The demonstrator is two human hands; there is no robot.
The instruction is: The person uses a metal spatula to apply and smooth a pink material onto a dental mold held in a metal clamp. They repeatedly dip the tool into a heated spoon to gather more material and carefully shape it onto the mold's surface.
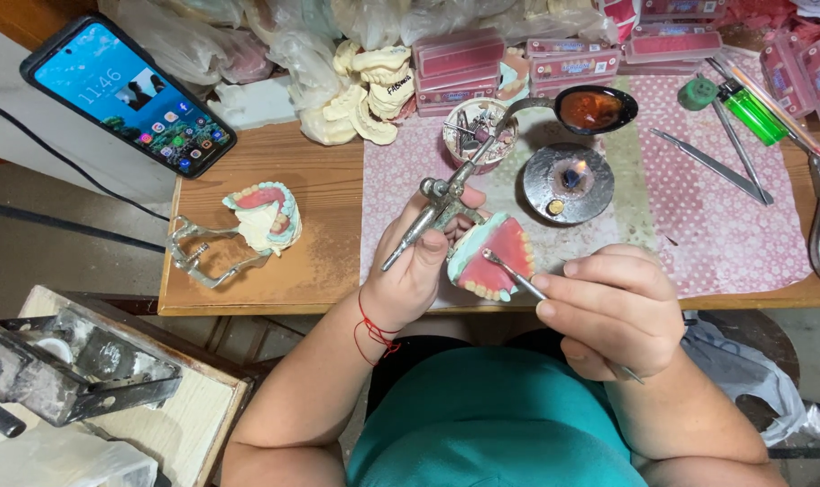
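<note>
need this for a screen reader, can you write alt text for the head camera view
Seen from above, a person's left hand holds a pink wax denture model on a metal articulator while the right hand works its teeth with a thin metal tool. A small lit burner stands beyond on the wooden table.

A denture model (pixel 493 259) is showing pink-red gums, pale cream teeth and a mint-green base, echoed by a second model (pixel 267 215) lying on the brown wooden desk (pixel 324 243). A pink cloth (pixel 699 225) is displaying a fine white dotted pattern. The lighter (pixel 755 115) is glowing bright green, the spoon (pixel 595 110) is holding amber-red wax, and a red thread (pixel 374 329) is circling the left wrist above a teal shirt (pixel 500 424).
</note>
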